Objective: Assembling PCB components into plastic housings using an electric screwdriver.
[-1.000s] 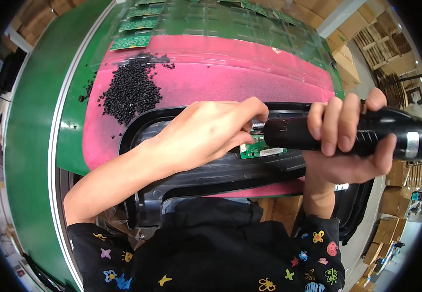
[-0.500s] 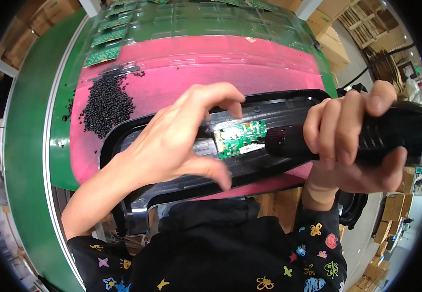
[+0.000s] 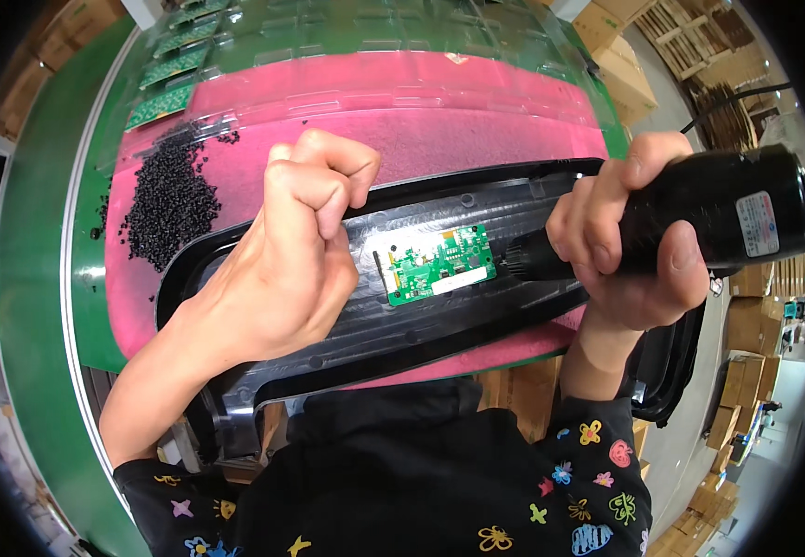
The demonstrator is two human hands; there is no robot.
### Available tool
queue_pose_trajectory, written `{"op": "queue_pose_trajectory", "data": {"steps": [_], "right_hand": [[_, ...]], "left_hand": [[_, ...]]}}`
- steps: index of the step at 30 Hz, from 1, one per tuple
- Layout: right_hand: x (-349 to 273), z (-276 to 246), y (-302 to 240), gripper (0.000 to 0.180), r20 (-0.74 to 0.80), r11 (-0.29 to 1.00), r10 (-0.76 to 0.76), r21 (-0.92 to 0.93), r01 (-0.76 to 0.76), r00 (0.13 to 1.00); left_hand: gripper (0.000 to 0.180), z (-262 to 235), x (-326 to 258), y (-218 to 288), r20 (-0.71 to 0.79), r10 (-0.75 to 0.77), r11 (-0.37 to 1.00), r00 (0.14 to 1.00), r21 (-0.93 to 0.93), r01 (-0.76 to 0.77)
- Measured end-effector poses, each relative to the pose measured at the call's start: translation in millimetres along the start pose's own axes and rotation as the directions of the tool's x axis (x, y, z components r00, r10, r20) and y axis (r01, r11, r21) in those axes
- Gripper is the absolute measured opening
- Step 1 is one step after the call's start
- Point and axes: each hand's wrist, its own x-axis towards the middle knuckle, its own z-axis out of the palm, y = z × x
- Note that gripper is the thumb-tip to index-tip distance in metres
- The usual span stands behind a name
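A long black plastic housing point(image 3: 523, 198) lies across the pink mat, its inside facing up. Within it sits a green circuit board point(image 3: 435, 263) with a white label strip along one edge. My right hand point(image 3: 625, 232) is wrapped round a black electric screwdriver point(image 3: 732, 209), held almost level over the housing's right part. Its narrow tip points left, just beside the board's right edge; I cannot tell whether it touches. Over the housing's left part, my left hand point(image 3: 296, 251) is closed with fingers curled in. Whatever those fingers may hold is hidden.
A heap of small black screws point(image 3: 175, 204) lies on the pink mat point(image 3: 476, 125) at the left. Clear plastic trays point(image 3: 374, 70) spread across the back, with several green boards point(image 3: 161, 107) at the far left. Another black housing point(image 3: 667, 357) is at the lower right.
My left hand has drawn left off the board, and its parted thumb and fingers have curled closed. The screwdriver has turned in my right hand, showing its label, and shifted slightly left.
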Motion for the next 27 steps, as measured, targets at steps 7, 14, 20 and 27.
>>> {"op": "queue_pose_trajectory", "data": {"steps": [7, 14, 20, 27], "right_hand": [[1, 7, 0, 0.044, -0.063, 0.983, 0.003, -0.185, -0.015, 0.998], [-1, 13, -1, 0.048, -0.1, 0.98, -0.03, -0.197, 0.009, 0.995], [-3, 4, -5, 0.05, -0.065, 0.999, -0.033, -0.04, 0.031, 0.997], [0, 1, -1, 0.047, -0.013, 0.999, -0.015, 0.03, 0.015, 1.0]], "left_hand": [[0.049, 1, 2, 3, 0.059, -0.023, 1.0, 0.998, -0.018, 0.025], [0.049, 0, 2, 2, 0.091, 0.002, 1.0, 0.996, 0.01, -0.003], [0.047, -2, 2, 4, 0.128, -0.013, 1.0, 0.992, 0.022, 0.01], [0.043, 0, 2, 4, 0.176, -0.064, 0.998, 0.982, 0.011, 0.063]]}}
